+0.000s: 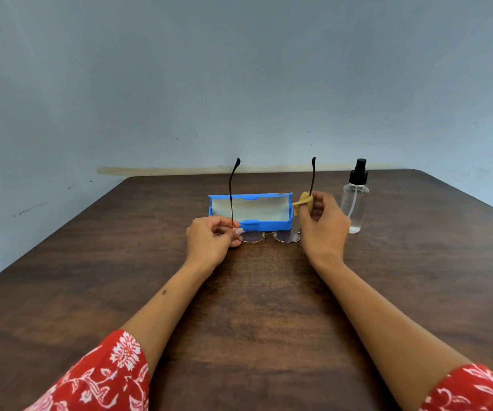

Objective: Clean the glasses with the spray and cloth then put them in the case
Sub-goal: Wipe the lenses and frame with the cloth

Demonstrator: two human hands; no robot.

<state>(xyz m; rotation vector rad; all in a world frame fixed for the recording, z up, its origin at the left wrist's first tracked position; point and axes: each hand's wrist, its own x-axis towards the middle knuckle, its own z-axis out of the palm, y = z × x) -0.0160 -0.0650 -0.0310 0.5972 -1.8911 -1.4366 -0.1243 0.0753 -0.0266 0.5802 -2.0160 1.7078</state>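
The round-lensed glasses (270, 236) stand lenses-down on the brown table (91, 262), both temple arms pointing straight up. My left hand (209, 240) pinches the frame at the left hinge. My right hand (322, 222) grips a tan cloth (302, 203) wrapped around the right temple arm. Just behind the glasses lies the blue case (281, 225), lid open, pale lining showing. A clear spray bottle (354, 200) with a black pump top stands upright to the right of my right hand.
The table's far edge meets a grey-blue wall (239, 84) right behind the case and bottle. Red patterned sleeves cover my forearms near the bottom of the view.
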